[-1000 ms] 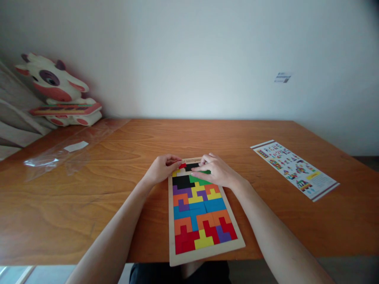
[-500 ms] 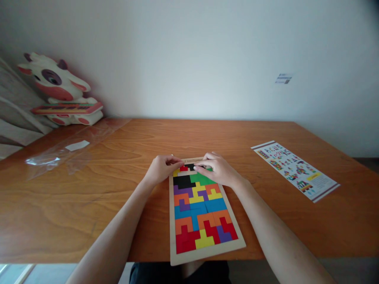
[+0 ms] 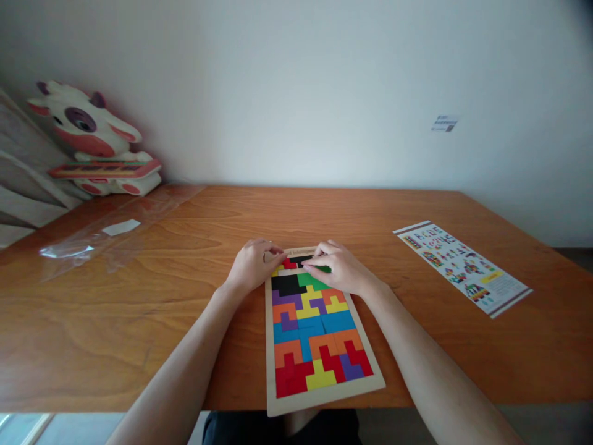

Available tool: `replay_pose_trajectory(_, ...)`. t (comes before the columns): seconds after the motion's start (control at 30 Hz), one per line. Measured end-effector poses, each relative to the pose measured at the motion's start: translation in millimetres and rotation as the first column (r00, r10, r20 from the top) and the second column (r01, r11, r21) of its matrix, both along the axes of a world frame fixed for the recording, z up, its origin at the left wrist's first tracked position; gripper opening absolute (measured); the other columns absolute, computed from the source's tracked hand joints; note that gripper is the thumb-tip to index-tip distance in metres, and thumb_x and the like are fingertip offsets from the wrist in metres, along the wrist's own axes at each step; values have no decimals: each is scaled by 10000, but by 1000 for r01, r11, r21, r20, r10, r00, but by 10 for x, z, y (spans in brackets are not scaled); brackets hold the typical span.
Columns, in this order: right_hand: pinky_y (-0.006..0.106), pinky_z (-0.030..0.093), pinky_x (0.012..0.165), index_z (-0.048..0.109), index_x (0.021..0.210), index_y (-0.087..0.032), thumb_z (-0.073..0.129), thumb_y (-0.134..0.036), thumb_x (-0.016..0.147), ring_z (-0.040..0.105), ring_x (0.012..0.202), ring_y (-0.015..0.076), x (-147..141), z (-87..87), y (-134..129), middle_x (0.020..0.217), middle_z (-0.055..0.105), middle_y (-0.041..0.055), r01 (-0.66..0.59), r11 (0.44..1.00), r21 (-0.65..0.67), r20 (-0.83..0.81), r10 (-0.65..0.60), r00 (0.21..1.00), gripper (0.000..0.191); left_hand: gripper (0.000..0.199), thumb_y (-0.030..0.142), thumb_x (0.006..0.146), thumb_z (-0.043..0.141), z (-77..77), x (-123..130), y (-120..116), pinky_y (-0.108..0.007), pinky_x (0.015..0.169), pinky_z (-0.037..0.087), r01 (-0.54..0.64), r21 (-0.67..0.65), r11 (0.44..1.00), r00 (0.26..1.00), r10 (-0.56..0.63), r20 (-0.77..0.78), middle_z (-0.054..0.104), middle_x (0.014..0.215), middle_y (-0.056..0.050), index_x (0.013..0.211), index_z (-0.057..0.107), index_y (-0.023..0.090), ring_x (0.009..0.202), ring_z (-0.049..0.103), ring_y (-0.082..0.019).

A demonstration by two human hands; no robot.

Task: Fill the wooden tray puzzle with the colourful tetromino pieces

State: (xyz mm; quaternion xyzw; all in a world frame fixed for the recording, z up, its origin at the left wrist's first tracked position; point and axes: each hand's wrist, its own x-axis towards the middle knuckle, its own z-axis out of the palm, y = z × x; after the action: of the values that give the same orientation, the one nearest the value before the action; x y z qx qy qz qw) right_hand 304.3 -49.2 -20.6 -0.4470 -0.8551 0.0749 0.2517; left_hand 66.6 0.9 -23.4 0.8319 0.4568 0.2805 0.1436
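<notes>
A wooden puzzle board (image 3: 324,398) lies before me, its frame filled with flat red, yellow, orange, blue, purple, green and black pieces. My left hand (image 3: 254,266) rests at the board's upper left corner, thumb and fingers pinched beside a red piece (image 3: 290,264). At the upper right, my right hand (image 3: 340,267) has its thumb and fingers together over a black piece (image 3: 303,262) and a green one (image 3: 315,281). A pale gap shows between the top pieces and the ones below. The fingertips hide whatever they may grip.
A printed pattern sheet (image 3: 463,266) lies on the brown table (image 3: 222,216) to the right. Clear plastic wrap (image 3: 74,252) lies at the left. Behind it stands a cow-shaped toy keyboard (image 3: 106,170), against the wall.
My left hand's fingers have shifted slightly at the corner. My right fingertips have moved a little, and more of the board's printed top edge shows.
</notes>
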Motion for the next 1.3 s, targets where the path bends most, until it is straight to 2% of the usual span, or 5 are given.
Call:
replay_pose_trajectory(0.57, 358, 438, 751, 726, 1119, -269, 561, -403, 929, 498, 792, 184, 39, -24, 1, 831, 577, 57, 0, 999, -42, 25, 1, 1000, 286, 237, 438, 809, 651, -39, 13, 3, -352, 884, 453, -109, 1, 994, 991, 108, -80, 596, 887, -54, 838, 721, 213, 921, 579, -228)
replay_pose_trajectory(0.77, 372, 426, 779, 714, 1139, -303, 585, -270, 898, 482, 804, 189, 22, -26, 0, 826, 539, 48, -24, 998, -66, 50, 27, 998, 275, 212, 387, 850, 591, -30, 3, -1, -345, 870, 459, -86, 64, 994, 991, 92, -101, 613, 876, -51, 832, 706, 209, 886, 597, -215)
replay_pose_trajectory(0.87, 380, 422, 812, 694, 1172, -307, 547, -202, 903, 497, 825, 187, 20, -23, 15, 838, 539, 41, -22, 997, -73, -10, 21, 1000, 324, 208, 361, 870, 557, -7, -34, 8, -344, 862, 462, -108, 143, 984, 981, 128, -144, 633, 905, -58, 866, 697, 207, 885, 598, -220)
replay_pose_trajectory(1.07, 342, 440, 763, 702, 1143, -264, 559, -197, 892, 521, 802, 178, 133, -42, 74, 820, 535, 37, 126, 991, -52, -182, -134, 974, 296, 253, 392, 893, 488, 84, -166, 5, -353, 787, 474, -188, 212, 959, 904, 253, -344, 640, 914, -79, 865, 643, 193, 875, 604, -247)
replay_pose_trajectory(1.3, 347, 445, 768, 726, 1101, -301, 562, -168, 864, 505, 797, 165, 128, -28, 39, 862, 538, 33, -43, 993, -106, -119, 30, 992, 318, 200, 363, 879, 462, 136, -193, -30, -330, 722, 468, -237, 156, 959, 857, 281, -431, 643, 885, -71, 838, 567, 198, 859, 630, -245)
